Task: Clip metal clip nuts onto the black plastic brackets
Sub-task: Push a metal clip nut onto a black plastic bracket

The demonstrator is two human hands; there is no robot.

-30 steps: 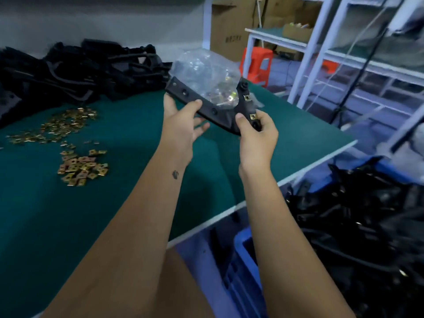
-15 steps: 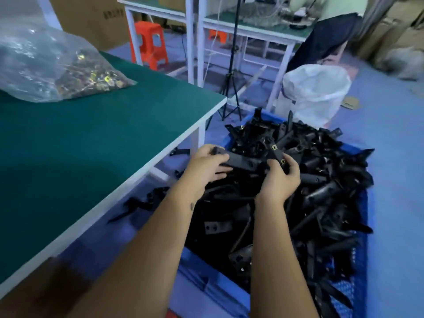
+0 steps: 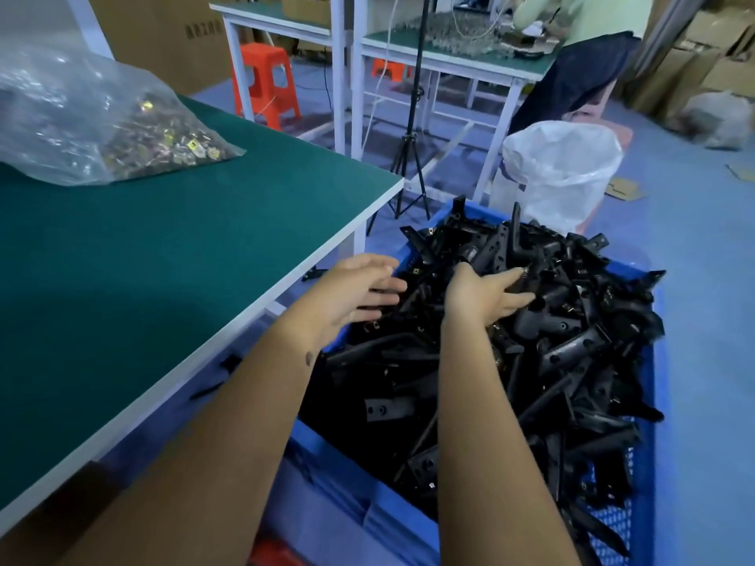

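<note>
Black plastic brackets [image 3: 543, 353] heaped in a blue crate [image 3: 647, 406] at lower right of the frame, some bearing small metal clip nuts [image 3: 416, 271]. Left hand [image 3: 351, 292] over the crate's near-left edge, grip loose with fingers straight, holding nothing; right hand [image 3: 482, 296] flat on the pile at centre, fingers extended, grip likewise slack. Clear bag of clip nuts [image 3: 81, 124] on the green table [image 3: 184, 259], upper left.

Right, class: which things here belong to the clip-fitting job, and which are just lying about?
Job:
- black brackets in the blue crate
- bag of metal clips on the green table
- left hand, right hand

Lying about:
- orange stool
- tripod
- white sack
</note>
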